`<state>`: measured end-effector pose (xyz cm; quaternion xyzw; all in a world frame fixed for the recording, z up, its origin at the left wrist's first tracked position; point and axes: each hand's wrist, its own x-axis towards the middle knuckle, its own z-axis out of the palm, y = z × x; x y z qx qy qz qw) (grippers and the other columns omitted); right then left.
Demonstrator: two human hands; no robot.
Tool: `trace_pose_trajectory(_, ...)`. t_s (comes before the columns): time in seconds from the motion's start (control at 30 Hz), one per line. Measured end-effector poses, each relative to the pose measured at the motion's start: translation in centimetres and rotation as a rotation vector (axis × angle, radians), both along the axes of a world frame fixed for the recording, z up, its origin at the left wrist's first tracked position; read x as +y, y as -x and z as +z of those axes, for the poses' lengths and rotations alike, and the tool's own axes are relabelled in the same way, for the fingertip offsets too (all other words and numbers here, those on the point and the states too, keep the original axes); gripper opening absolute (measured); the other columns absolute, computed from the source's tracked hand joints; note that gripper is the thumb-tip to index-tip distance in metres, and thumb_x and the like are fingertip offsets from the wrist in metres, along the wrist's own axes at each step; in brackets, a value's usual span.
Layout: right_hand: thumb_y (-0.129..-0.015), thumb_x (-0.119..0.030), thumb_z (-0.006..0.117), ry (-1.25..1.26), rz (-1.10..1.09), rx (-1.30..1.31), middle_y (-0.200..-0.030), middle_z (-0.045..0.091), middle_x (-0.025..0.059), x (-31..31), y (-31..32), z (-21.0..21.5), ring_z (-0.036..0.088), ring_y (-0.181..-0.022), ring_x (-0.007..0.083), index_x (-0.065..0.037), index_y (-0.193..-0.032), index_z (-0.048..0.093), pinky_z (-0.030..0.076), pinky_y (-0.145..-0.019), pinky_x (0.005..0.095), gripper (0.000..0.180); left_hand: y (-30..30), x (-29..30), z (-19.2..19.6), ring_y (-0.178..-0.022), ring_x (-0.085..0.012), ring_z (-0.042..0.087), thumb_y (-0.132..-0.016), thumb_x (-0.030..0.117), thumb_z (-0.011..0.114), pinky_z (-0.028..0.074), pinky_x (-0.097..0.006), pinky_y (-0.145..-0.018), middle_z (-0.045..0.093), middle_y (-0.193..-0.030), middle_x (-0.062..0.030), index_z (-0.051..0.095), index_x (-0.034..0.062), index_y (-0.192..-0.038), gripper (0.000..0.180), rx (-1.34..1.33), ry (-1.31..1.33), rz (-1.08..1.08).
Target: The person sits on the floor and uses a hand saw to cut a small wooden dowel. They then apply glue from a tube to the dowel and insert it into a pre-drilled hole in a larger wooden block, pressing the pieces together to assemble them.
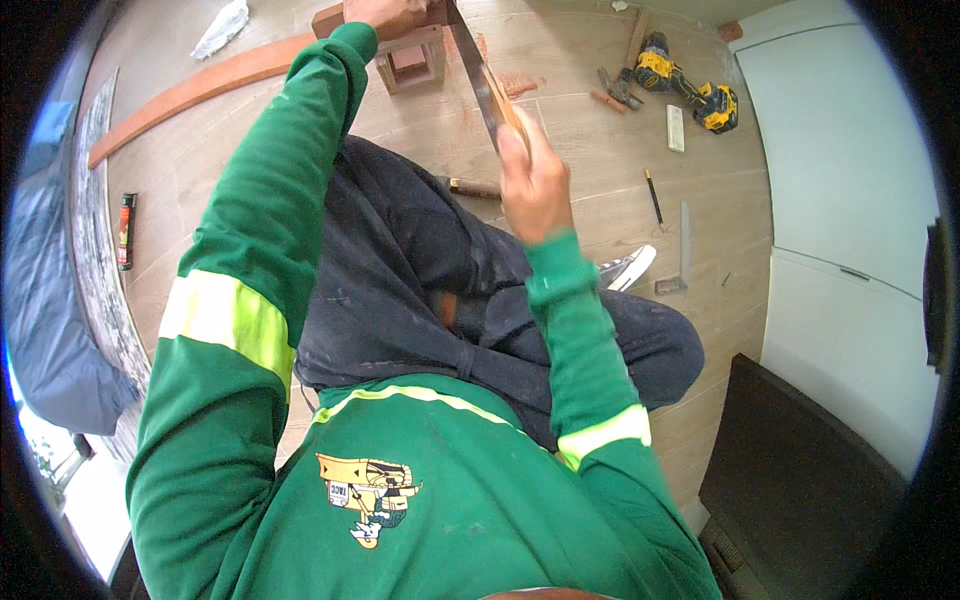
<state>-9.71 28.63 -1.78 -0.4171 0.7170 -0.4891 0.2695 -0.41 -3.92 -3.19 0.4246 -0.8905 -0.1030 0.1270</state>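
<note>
My right hand (535,185) is closed round the pale wooden handle of a handsaw (472,62). The saw's long dark blade runs up past the top edge of the view, close along the right end of a reddish-brown piece of wood (328,20). My left hand (388,14) grips that wood from above, with its fingers partly cut off by the view's edge. Beneath the wood stands a small box-like wooden frame (428,62). Reddish sawdust (518,84) lies on the floor to the right of the blade.
A long reddish board (200,92) lies at the left. On the right are a yellow-black cordless drill (655,68), a hammer (622,90), a pencil (654,196) and a try square (685,245). A black tube (127,232) is far left. My crossed legs are near.
</note>
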Motion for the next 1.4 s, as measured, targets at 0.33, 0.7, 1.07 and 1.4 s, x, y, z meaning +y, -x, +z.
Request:
trace_pose_trajectory(0.33,-0.111,-0.020,0.060,0.019,0.044,0.015,-0.112,0.076,0.0289,7.6,-1.2,1.4,0.080,-0.104,0.0369,0.000,-0.149,0.060,0.060,-0.090,0.0425,0.043,-0.8,-0.5,-0.2,-0.115,-0.0428,0.066,-0.106,0.047,0.060,0.052,-0.055,-0.099,0.074,-0.118,-0.0184,0.071,0.0080,-0.110,0.041,0.025,0.062,-0.031)
trace_pose_trajectory(0.7,-0.112,-0.020,0.060,-0.063,0.008,-0.044,-0.118,0.075,0.0304,10.6,-1.2,1.1,0.079,-0.110,0.0387,0.002,-0.148,0.060,0.060,-0.091,0.0445,0.043,0.6,-0.1,-0.7,-0.115,-0.0421,0.067,-0.106,0.047,0.060,0.051,-0.054,-0.100,0.074,-0.117,-0.0179,0.072,0.0080,-0.110,0.041,0.035,0.035,-0.047)
trace_pose_trajectory(1.07,-0.113,-0.031,0.060,0.135,-0.040,0.076,-0.107,0.074,0.0327,-3.6,1.0,-2.0,0.075,-0.103,0.0494,0.001,-0.141,0.065,0.059,-0.083,0.0488,0.042,0.9,-0.3,-0.2,-0.115,-0.0428,0.065,-0.106,0.045,0.060,0.051,-0.057,-0.099,0.074,-0.120,-0.0173,0.071,0.0087,-0.112,0.039,0.004,0.049,-0.064)
trace_pose_trajectory(1.4,-0.112,-0.017,0.059,-0.170,-0.001,-0.105,-0.119,0.076,0.0266,13.2,-1.6,1.9,0.078,-0.097,0.0309,0.002,-0.150,0.060,0.059,-0.086,0.0419,0.042,0.1,0.1,0.5,-0.116,-0.0438,0.066,-0.106,0.046,0.060,0.052,-0.056,-0.100,0.075,-0.120,-0.0180,0.073,0.0085,-0.113,0.040,-0.021,0.007,-0.021)
